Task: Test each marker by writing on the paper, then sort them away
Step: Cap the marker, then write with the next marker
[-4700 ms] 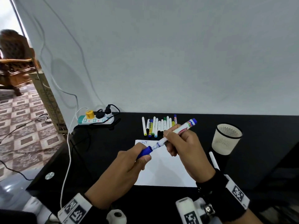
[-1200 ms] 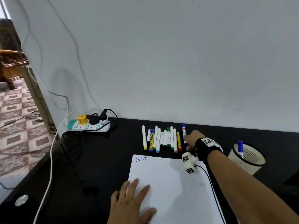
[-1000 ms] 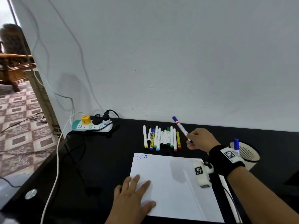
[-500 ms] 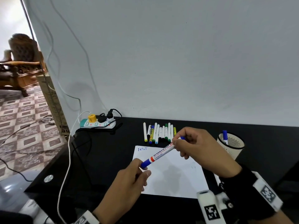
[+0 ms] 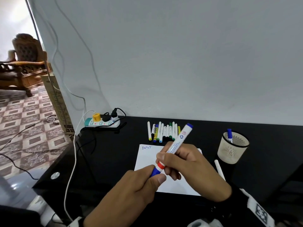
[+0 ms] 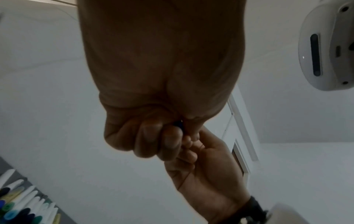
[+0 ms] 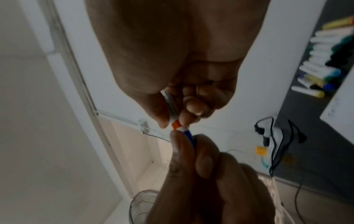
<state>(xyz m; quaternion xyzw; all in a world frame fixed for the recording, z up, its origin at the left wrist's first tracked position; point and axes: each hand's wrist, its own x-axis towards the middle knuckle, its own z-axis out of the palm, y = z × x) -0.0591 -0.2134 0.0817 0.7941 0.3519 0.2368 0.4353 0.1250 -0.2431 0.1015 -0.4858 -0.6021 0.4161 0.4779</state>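
Head view: I had the blue marker (image 5: pixel 178 143) up in the air over the paper (image 5: pixel 147 158), tilted, far end pointing up toward the wall. My right hand (image 5: pixel 188 167) was curled round its white barrel; my left hand (image 5: pixel 131 189) pinched the blue cap (image 5: pixel 155 172) at the near end, thumb against fingers. Cap sat against the red band, no gap visible.

Only the head view showed the layout: "TEST" written at the paper's top-left corner, row of markers (image 5: pixel 164 132) lying side by side behind the paper, mesh cup (image 5: pixel 232 148) to the right with one blue marker standing in it, power strip (image 5: pixel 102 123) at the worktop's (image 5: pixel 106 153) back-left.

Right wrist view was the one that showed the joint close up: orange-red band (image 7: pixel 176 124) between my right fingertips (image 7: pixel 193 108) and my left thumb.

Left wrist view hid nearly all of the marker inside the fist; just a sliver of blue (image 6: pixel 179 125). Fingers there were closed tight.
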